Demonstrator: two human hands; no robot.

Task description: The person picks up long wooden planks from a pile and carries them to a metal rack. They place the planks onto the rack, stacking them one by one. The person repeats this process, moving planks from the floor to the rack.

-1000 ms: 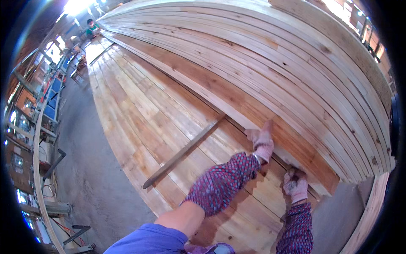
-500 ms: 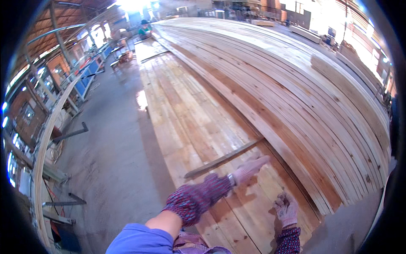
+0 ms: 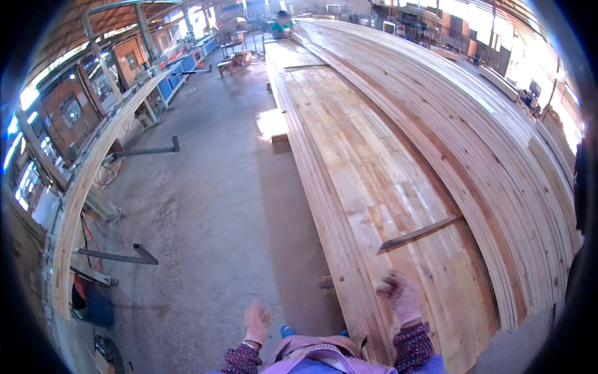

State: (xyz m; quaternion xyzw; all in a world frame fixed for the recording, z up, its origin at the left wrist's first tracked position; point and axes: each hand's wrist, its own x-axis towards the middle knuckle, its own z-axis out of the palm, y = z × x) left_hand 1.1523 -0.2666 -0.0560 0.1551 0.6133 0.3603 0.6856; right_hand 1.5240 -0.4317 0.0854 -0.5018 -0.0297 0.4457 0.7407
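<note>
My left hand (image 3: 256,323), in a pale work glove, hangs over the floor just left of the board stack. Its fingers look loosely spread, with nothing visible in them. Above the near end of the stack is my right hand (image 3: 403,300), also gloved, with dark fingertips and loosely bent fingers. It holds nothing I can see; whether it touches the wood I cannot tell. Below and ahead lies a long layer of pale boards (image 3: 386,181). A thin wooden strip (image 3: 420,234) lies across it, beyond my right hand. Narrow boards (image 3: 314,177) run along the stack's left side.
A higher, wide pile of long boards (image 3: 455,143) curves along the right. A person (image 3: 281,25) in green stands at the stack's far end. At left are metal support arms (image 3: 146,254) jutting over the floor, a long pale beam (image 3: 76,218) and a dark bucket (image 3: 99,308).
My left hand has drawn back from across the boards to above the floor at left. My right hand is now nearer the stack's left side. The view has shifted, showing more floor.
</note>
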